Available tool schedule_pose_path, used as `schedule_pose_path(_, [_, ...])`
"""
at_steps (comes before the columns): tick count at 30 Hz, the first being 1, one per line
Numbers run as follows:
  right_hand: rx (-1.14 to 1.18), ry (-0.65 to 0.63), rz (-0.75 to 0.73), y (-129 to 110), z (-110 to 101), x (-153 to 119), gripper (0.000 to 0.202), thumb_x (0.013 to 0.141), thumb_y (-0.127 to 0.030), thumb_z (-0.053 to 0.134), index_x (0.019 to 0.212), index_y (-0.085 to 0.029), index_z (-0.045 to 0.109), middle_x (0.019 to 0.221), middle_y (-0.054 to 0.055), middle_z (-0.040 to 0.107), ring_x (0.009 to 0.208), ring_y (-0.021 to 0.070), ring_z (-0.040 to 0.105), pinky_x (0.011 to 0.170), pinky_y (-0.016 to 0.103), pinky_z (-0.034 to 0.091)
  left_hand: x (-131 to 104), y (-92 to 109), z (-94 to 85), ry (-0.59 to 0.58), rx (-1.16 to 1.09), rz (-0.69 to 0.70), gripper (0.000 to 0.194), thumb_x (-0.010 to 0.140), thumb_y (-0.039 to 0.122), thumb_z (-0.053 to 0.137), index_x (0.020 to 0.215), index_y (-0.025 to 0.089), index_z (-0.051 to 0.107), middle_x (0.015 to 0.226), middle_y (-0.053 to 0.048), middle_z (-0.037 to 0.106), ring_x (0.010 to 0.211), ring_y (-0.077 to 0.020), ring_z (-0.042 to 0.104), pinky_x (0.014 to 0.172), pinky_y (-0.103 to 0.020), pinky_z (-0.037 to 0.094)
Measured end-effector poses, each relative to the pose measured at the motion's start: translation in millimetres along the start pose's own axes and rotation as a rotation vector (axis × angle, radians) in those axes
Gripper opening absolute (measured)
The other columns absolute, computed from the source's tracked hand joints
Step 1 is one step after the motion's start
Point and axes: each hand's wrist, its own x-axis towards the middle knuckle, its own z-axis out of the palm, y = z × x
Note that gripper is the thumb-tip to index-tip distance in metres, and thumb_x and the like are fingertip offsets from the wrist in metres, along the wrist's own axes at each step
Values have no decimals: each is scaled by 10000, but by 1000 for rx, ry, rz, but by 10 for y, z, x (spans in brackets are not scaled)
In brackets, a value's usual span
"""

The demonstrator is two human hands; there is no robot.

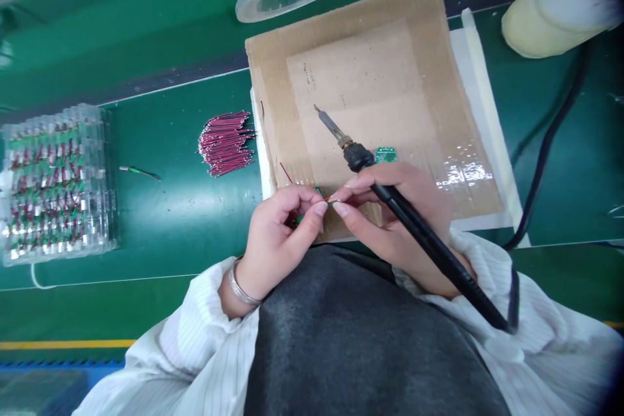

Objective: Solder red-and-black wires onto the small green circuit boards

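My left hand is closed, its thumb and forefinger pinching a thin red and green wire piece over the front edge of the cardboard. The fingertips of my right hand pinch the same piece from the other side, almost touching the left ones. Across the right hand rests a black soldering iron, its metal tip pointing up and left over the cardboard. Behind the right fingers lies a green circuit board. Bits of green show under the left fingers, mostly hidden. A red wire sticks out above the left hand.
A cardboard sheet covers the middle of the green table. Left of it are a pile of red and black wires, a loose wire piece and stacked clear trays. A black cable runs at right, below a pale cylinder.
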Motion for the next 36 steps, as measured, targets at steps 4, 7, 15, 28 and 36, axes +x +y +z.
schedule_pose_path(4, [45,-10,53,-26,-8,9,207,764,-178,748,915,-222,614,787,-12,717,705,127,704,636,209,600,0,1,-10,-48,-40,-7,124,915,254,582,827,170,604,633,21,601,553,-79,529,559,-207,437])
schedule_pose_path(7, [-50,3,35,-38,-8,29,169,756,-162,761,839,-235,633,738,-28,712,659,120,693,602,199,591,9,16,-32,-64,4,28,92,912,237,588,853,173,618,644,17,638,562,-81,563,576,-205,455])
schedule_pose_path(15, [-107,-13,20,7,5,21,138,753,-200,765,828,-242,657,742,-30,721,661,132,697,617,216,600,23,30,-70,-91,201,114,54,890,223,607,887,181,641,683,3,670,621,-107,615,606,-219,475])
schedule_pose_path(28, [-27,13,5,2,12,1,247,760,-162,761,936,-216,597,759,-32,724,691,115,712,650,184,601,26,51,-46,-50,-44,-31,119,903,248,599,822,162,611,641,14,618,571,-81,530,558,-199,427])
schedule_pose_path(36, [-7,16,20,-2,18,3,245,762,-176,764,941,-208,599,762,-29,723,693,118,713,637,182,597,22,34,-45,-69,-52,-25,103,898,230,600,825,159,616,636,20,621,569,-77,539,564,-197,434])
